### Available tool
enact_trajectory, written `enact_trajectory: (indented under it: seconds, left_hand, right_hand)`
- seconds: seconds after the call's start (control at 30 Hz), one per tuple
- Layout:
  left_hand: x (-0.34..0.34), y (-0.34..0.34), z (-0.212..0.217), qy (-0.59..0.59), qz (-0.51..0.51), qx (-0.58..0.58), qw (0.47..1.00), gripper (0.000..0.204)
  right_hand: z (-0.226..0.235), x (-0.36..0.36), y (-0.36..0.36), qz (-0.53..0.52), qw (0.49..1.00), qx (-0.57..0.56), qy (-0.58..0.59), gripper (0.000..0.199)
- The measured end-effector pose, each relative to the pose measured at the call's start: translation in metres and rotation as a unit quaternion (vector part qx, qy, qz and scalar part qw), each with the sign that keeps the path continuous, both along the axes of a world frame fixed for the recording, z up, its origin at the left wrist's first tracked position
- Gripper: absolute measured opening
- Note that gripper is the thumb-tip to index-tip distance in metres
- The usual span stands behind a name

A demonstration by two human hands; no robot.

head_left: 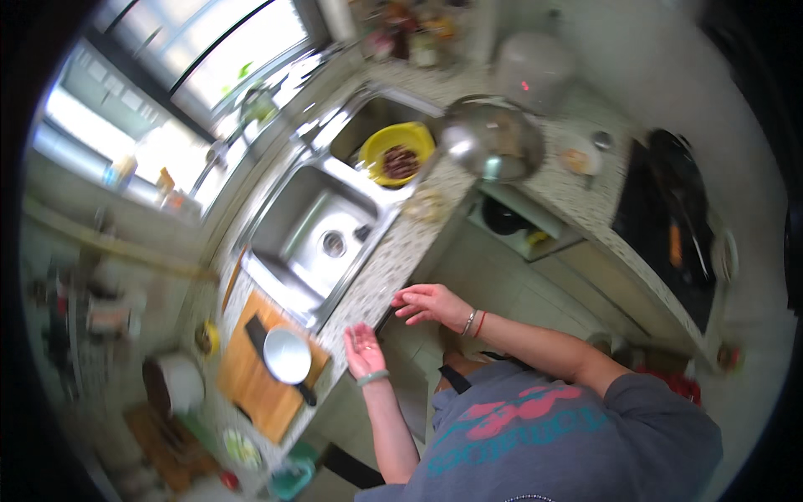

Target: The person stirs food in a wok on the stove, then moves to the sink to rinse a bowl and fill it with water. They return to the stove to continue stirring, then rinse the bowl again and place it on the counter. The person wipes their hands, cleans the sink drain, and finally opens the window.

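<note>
My left hand [364, 351] is raised palm up beside the counter edge, its fingers loosely apart and slightly curled, with nothing clear to see in it. To its right, my right hand [431, 304] hovers with fingers stretched out, holding nothing. The two hands are apart from each other. Closest to my left hand are a wooden cutting board [293, 410], a white bowl [287, 356] on it, and a black-handled knife [308, 393] partly under the bowl. Beyond both hands lies a steel sink basin [288, 226] with a drain in its floor.
A yellow basket [374, 149] with reddish-brown pieces sits in the far basin. Right of it stands a large steel bowl [468, 138] on the speckled counter [381, 268]. A black cooktop [640, 201] with a pan is at the right, a white pot [186, 385] at the left.
</note>
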State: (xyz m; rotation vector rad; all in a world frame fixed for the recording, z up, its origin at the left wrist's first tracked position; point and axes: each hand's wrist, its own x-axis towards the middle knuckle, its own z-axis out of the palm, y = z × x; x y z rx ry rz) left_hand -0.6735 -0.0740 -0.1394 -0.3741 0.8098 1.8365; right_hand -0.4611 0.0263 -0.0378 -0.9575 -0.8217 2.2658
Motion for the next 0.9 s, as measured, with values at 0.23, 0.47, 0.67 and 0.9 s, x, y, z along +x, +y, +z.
enact_trajectory:
  seconds: [0.23,0.47,0.67,0.9]
  left_hand:
    - [0.233,0.082,0.096,0.565,-0.390,0.132,0.715,0.035]
    - [0.398,0.097,0.092,0.349,-0.633,0.219,0.656,0.031]
    - [0.546,0.066,0.136,0.173,-0.740,0.157,0.631,0.043]
    - [0.644,0.068,0.136,0.039,-0.749,0.142,0.645,0.049]
  right_hand:
    - [0.037,0.200,-0.016,-0.268,0.934,0.176,-0.161,0.027]
    - [0.114,0.432,-0.112,-0.490,0.651,0.215,-0.539,0.011]
    - [0.118,0.591,-0.159,-0.372,0.281,0.269,-0.843,0.032]
    - [0.092,0.665,-0.140,-0.241,0.520,0.143,-0.807,0.051]
